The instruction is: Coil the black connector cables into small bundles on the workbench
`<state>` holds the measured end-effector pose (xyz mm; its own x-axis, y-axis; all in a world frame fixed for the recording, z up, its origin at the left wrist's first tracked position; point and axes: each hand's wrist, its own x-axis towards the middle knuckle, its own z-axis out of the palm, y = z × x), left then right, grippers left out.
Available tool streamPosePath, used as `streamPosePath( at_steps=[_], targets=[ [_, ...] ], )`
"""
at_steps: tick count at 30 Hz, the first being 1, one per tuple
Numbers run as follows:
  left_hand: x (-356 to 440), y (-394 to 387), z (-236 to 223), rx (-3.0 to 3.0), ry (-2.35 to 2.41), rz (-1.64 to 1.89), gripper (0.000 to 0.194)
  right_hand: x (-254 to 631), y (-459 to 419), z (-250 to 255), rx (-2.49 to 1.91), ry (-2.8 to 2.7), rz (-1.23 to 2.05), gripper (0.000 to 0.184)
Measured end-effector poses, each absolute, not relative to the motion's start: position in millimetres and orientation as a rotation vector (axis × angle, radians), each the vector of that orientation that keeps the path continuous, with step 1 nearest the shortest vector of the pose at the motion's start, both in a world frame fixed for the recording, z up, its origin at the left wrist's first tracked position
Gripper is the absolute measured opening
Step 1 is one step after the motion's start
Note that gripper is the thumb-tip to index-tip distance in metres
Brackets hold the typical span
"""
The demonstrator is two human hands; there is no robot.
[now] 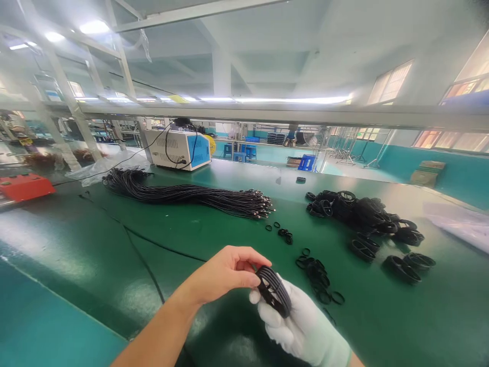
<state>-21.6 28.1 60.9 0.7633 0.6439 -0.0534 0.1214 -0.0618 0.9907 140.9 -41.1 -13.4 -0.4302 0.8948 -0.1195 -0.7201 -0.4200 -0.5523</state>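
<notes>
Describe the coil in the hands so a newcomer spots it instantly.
Start at the green table, then find the white-gloved right hand and bare left hand over its near part. Between them is a black cable coil. Unlike the heaped coils farther right, this one is held.

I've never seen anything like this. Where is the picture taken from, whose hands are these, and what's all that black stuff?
There's no robot here: a camera on a person's head looks forward and down at their own two hands. The left hand is bare; the right hand wears a white glove. Together they hold a small coil of black cable. On the green tabletop lie a long bundle of black cables, small black rings and, at the right, a pile of black coils. Farther back stands a white-and-blue box; a red device sits at the left edge.
</notes>
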Motion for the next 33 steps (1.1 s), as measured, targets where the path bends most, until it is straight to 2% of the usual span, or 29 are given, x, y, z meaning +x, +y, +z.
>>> streamPosePath(
  at_steps=[4,8,11,14,21,28,31,33],
  targets=[
    [-13,34,60,1.601,0.748,0.452,0.024,145,-37,-11,-0.721,-0.657,1.752,0.054],
    [0,36,52,1.661,0.967,0.454,0.030,144,-37,-6,-1.052,-1.003,1.450,0.065],
    [2,31,50,1.664,1.066,0.561,0.027,143,-40,-4,-1.076,-1.053,1.466,0.051],
    [-4,20,48,1.621,1.067,0.686,0.022,146,-42,-6,-0.833,-0.986,1.620,0.042],
    [-3,-4,28,1.379,0.903,0.609,0.011,146,-43,-8,-0.788,-1.043,1.672,0.047],
    [-6,-2,31,1.439,0.865,0.521,0.012,144,-46,-9,-0.687,-0.999,1.760,0.038],
    [-8,-5,36,1.751,1.111,0.698,0.011,143,-47,-7,-0.725,-0.951,1.739,0.039],
    [-7,-7,35,1.976,1.176,0.859,0.024,142,-49,-4,-0.789,-0.943,1.716,0.042]
  ],
)
